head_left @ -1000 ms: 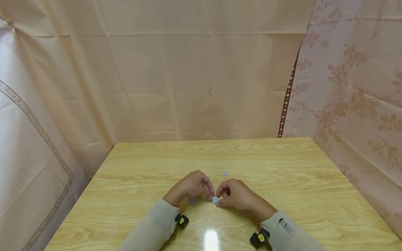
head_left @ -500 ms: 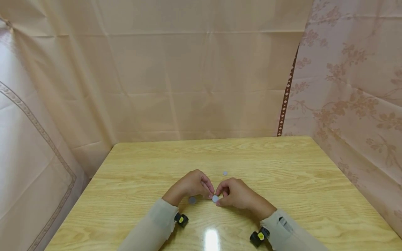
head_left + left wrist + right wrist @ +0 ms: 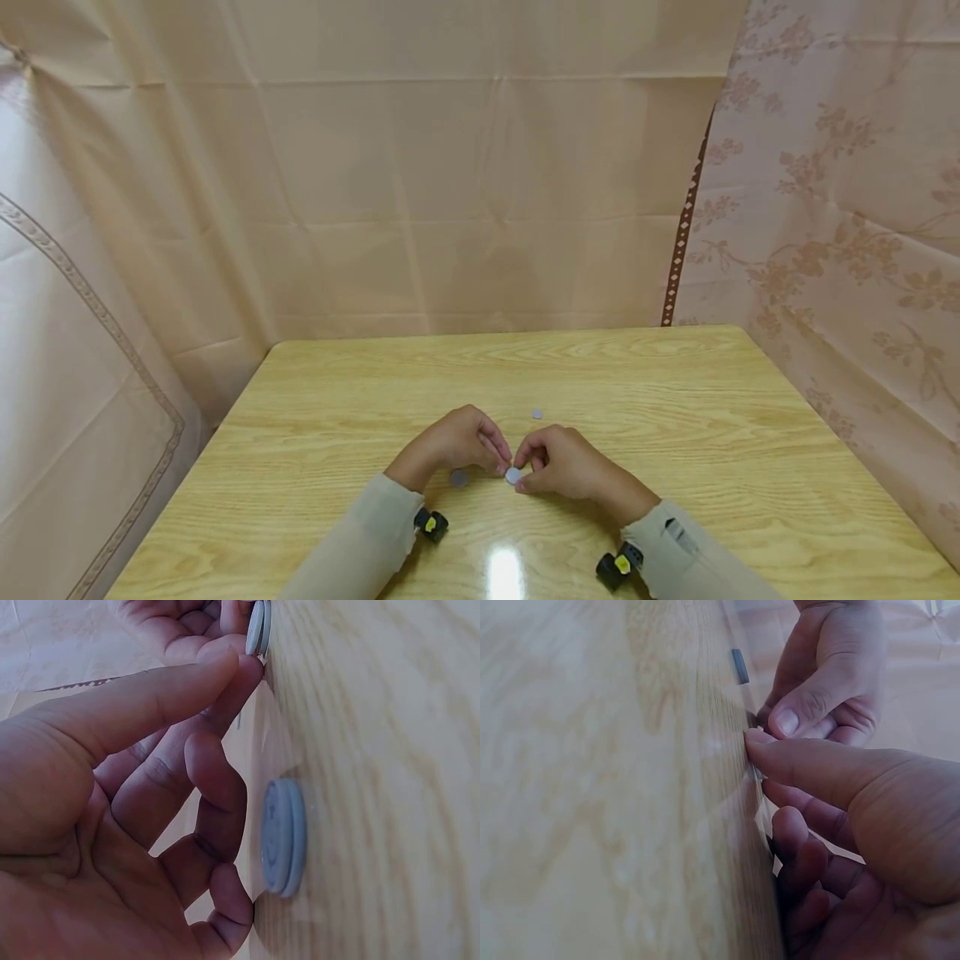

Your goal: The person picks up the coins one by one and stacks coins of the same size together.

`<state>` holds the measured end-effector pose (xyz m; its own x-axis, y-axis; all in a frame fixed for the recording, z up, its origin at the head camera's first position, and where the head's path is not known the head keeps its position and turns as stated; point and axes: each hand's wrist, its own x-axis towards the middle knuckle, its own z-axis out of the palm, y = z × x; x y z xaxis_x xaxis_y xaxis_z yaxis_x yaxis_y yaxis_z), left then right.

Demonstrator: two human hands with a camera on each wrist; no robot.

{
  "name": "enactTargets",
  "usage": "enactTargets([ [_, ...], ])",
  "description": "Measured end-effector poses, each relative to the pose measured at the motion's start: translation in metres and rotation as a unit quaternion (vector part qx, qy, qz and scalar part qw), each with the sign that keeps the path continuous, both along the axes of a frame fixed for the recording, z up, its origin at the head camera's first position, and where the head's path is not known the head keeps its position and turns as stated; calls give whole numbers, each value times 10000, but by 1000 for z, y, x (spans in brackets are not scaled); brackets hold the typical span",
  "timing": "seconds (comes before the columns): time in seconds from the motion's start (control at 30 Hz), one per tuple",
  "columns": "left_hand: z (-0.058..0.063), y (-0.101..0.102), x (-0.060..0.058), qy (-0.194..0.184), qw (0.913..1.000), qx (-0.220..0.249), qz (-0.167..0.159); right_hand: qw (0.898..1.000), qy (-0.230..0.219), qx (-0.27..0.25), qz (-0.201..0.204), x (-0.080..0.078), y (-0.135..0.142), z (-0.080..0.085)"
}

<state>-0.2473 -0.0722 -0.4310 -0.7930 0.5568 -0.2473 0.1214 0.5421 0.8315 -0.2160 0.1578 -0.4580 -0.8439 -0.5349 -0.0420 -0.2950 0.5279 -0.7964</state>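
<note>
A small stack of thin round grey discs (image 3: 513, 476), like coins or tokens, sits at the table surface between both hands. My right hand (image 3: 573, 462) pinches its right side with thumb and index finger. From the other side, the thumb and index finger of my left hand (image 3: 465, 440) come together at its edge. In the left wrist view the upper disc (image 3: 255, 631) leans slightly off the one under it. Beside the left hand lies another grey disc pair (image 3: 282, 836), one on the other, with raised marks on top. Right fingertips partly hide the stack in the right wrist view.
A smaller pale grey piece (image 3: 537, 413) lies farther back on the wood-grain table (image 3: 337, 392). Beige curtains (image 3: 465, 208) hang behind the table, with flowered cloth (image 3: 847, 208) at the right. Both wrists carry small black cameras (image 3: 431, 524).
Almost nothing differs. Both hands stay at the disc stack, with only tiny shifts of the left arm and the view.
</note>
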Motion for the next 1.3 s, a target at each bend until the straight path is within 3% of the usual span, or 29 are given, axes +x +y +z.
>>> enactTargets([
  [0.27, 0, 0, -1, 14, 10000, 26, 12, 9998, -112, -24, 150, 1, 2, 5],
  [0.53, 1, 6, 8, 843, 9934, -766, -141, 9997, -127, -109, 197, 2, 3, 5],
  [0.8, 6, 10, 18, 1311, 9817, -1381, -50, 9997, -109, -197, 46, 3, -3, 4],
  [1.3, 9, 5, 23, 1574, 9732, -1675, -7, 9995, 166, -145, -245, 14, -18, 5],
])
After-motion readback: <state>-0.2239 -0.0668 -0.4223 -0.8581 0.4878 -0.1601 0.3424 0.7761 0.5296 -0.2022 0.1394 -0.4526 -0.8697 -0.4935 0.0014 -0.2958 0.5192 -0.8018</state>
